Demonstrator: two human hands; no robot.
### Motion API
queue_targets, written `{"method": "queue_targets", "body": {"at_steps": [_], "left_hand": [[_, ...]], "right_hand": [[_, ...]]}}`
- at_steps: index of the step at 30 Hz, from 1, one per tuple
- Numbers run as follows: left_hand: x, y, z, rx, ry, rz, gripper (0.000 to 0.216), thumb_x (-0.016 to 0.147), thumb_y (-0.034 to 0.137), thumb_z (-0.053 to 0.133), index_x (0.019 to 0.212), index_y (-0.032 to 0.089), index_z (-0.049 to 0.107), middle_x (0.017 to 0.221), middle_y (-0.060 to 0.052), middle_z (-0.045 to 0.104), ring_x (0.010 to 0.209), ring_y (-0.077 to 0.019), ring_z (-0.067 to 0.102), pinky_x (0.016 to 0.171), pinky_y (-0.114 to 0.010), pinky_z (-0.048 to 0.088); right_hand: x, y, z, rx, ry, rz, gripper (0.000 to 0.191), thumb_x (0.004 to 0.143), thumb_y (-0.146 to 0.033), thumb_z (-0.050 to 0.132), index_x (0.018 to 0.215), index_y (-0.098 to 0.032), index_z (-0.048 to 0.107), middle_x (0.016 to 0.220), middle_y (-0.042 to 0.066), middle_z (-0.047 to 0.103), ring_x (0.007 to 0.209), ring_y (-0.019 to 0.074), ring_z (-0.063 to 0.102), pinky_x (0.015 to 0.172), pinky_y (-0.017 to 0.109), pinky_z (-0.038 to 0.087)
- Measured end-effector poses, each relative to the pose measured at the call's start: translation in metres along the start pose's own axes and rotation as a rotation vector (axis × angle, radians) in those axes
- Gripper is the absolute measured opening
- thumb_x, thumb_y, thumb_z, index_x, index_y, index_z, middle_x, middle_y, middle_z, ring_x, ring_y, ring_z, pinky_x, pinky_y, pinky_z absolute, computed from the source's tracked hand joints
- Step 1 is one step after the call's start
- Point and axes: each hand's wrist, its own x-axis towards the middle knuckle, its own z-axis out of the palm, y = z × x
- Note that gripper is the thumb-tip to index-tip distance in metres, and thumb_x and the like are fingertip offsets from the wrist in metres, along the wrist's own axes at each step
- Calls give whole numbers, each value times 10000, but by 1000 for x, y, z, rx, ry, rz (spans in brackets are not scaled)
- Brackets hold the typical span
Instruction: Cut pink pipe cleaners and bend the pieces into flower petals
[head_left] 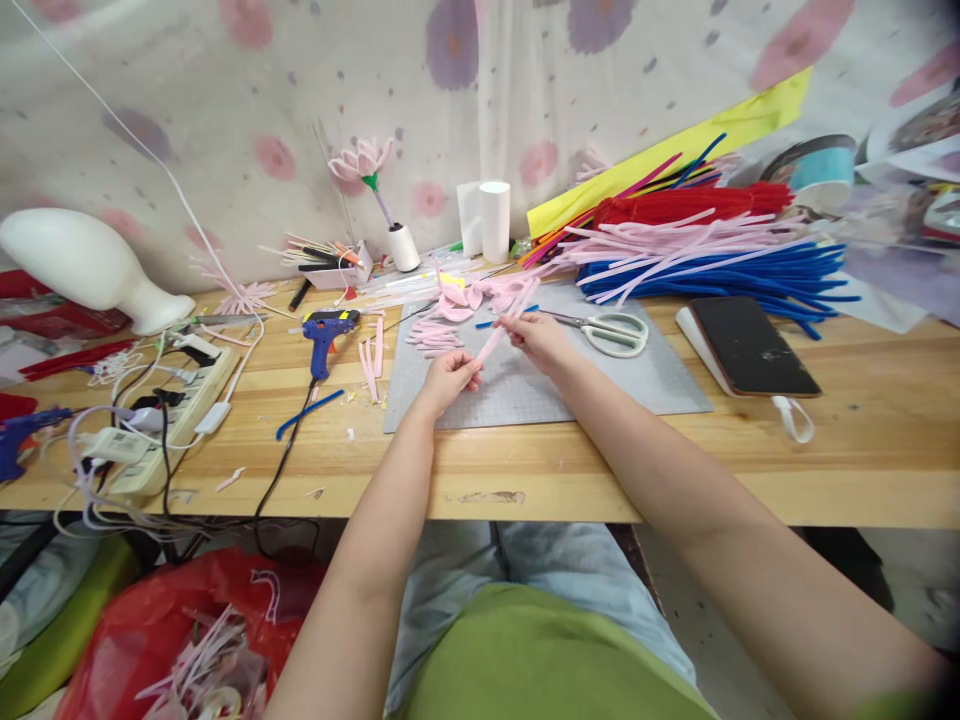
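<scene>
Between both hands a pink pipe cleaner strip point(492, 343) slants over the grey cutting mat point(637, 390). My left hand point(451, 382) pinches its lower end, and my right hand point(534, 338) grips it farther up, its tip sticking out past the fingers. Whether it is one stem or several side by side, I cannot tell. Just beyond the hands lie looped pink petals point(457, 298) and a row of short pink pieces point(435, 338). Scissors point(615, 335) with pale handles rest on the mat, right of my right hand, their blades partly behind it.
Bundles of blue point(720, 275), pink and red pipe cleaners are piled at the back right. A phone point(754, 345) lies right of the mat. Leftward are a blue glue gun point(322, 340) and a cabled power strip point(180, 420). A pink flower point(364, 165) stands behind.
</scene>
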Motion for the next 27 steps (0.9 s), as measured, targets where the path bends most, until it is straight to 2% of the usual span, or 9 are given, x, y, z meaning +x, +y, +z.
{"method": "queue_targets", "body": {"at_steps": [3,8,10,13,16,19,24,27], "left_hand": [[-1,0,3,9,-3,-10,235,662,298,704,604,132,547,498,30,564,414,-54,495,474,-190,423],[0,-1,3,-24,8,5,214,657,275,705,601,131,557,491,32,565,417,-53,498,468,-182,421],[3,-1,-3,-87,94,30,228,640,294,719,602,133,561,490,37,564,410,-51,493,456,-178,416],[8,2,-16,-296,346,99,242,636,338,725,664,142,585,542,40,587,434,-47,510,484,-180,439],[12,6,-26,-484,493,136,239,645,337,727,736,156,600,649,24,638,538,-60,588,575,-190,475],[13,6,-31,-589,499,115,202,669,299,718,774,164,610,721,8,665,625,-83,633,645,-213,490],[14,6,-36,-631,545,108,176,688,280,703,782,164,611,722,5,661,608,-78,621,639,-217,490],[15,6,-36,-594,587,123,223,661,306,717,783,156,607,681,17,638,532,-52,572,585,-198,470]], "right_hand": [[10,-7,-18,100,146,-13,232,593,-349,749,617,-150,631,432,-65,377,405,32,279,392,206,201],[18,-17,-41,185,279,-116,194,671,-324,710,639,-175,590,490,-60,416,423,41,328,400,200,267],[19,-19,-53,243,368,-151,201,733,-341,660,649,-188,560,479,-70,389,416,46,321,408,201,286],[17,-18,-64,285,425,-123,145,772,-263,609,663,-172,577,482,-66,408,430,36,337,423,183,283],[11,-11,-53,137,317,-71,105,698,-238,663,657,-154,615,479,-57,443,441,40,357,433,186,275],[4,-2,-25,-196,113,-71,94,679,-248,664,674,-155,647,507,-42,497,469,58,401,482,208,312],[1,11,17,-785,-174,-195,137,712,-167,608,817,-158,696,767,30,627,670,125,536,670,264,406],[5,20,33,-1078,-262,-323,169,750,-218,611,894,-166,682,886,69,625,827,182,555,778,305,413]]}}
